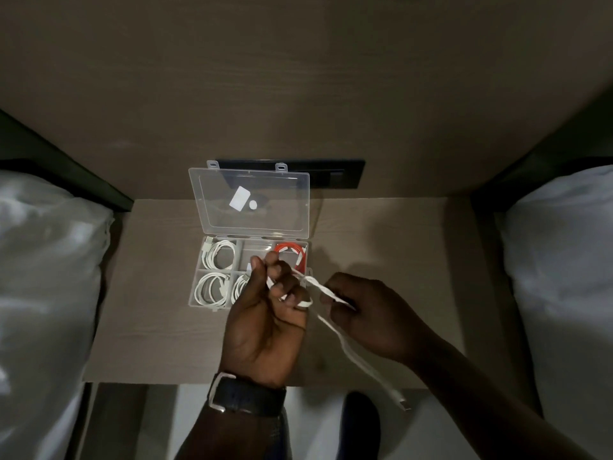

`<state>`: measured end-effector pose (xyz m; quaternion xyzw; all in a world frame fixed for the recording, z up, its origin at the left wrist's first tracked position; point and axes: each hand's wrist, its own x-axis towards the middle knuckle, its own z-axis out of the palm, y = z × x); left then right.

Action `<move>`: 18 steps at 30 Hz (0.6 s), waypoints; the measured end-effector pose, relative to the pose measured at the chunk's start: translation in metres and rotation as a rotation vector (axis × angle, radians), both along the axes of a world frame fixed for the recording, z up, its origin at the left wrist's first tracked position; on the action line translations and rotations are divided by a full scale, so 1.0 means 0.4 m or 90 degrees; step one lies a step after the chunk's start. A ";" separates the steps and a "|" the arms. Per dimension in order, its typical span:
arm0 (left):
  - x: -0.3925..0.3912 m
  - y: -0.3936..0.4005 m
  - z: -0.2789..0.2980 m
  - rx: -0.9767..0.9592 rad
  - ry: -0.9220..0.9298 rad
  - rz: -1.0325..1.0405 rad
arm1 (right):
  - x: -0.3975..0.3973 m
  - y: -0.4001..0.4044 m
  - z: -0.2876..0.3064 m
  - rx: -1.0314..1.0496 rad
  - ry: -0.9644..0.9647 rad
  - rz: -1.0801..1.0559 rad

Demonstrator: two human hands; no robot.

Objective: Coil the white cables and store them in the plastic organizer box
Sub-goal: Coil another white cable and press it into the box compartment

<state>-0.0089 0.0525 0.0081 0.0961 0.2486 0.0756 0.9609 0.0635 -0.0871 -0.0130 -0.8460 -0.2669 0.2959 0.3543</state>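
A clear plastic organizer box (198, 287) lies open on the bedside table, its lid (248, 200) tipped back. White coiled cables (220, 254) fill the left compartments, and an orange cable (292, 252) sits at the back right. My left hand (265, 320) hovers over the box's front right, fingers wrapped with loops of a white cable (335, 330). My right hand (368, 313) pinches the same cable just to the right. The cable's loose end hangs toward the table's near edge, ending in a plug (403, 401).
The small beige table (159, 327) stands between two beds with white bedding (43, 277) on either side. A black socket panel (335, 174) is on the wall behind the box. A dark shoe (360, 423) shows on the floor below.
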 end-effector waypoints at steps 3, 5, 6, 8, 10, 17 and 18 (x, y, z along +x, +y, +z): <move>0.012 0.004 0.002 0.030 0.011 0.002 | -0.025 -0.014 -0.013 0.062 0.070 -0.040; 0.018 0.004 -0.001 0.028 0.006 0.013 | -0.034 -0.015 -0.025 0.101 0.125 -0.084; 0.021 0.007 -0.003 0.020 -0.003 0.025 | -0.038 -0.015 -0.028 0.137 0.179 -0.121; 0.024 0.015 -0.003 0.008 -0.016 0.049 | -0.043 -0.015 -0.031 0.240 0.317 -0.220; 0.024 0.017 -0.005 0.003 -0.021 0.052 | -0.043 -0.015 -0.036 0.354 0.446 -0.336; 0.028 -0.027 -0.016 -0.056 0.085 0.014 | -0.001 -0.005 -0.023 0.675 0.565 -0.412; 0.025 -0.035 -0.019 -0.070 0.094 0.010 | 0.006 0.000 -0.019 0.705 0.600 -0.408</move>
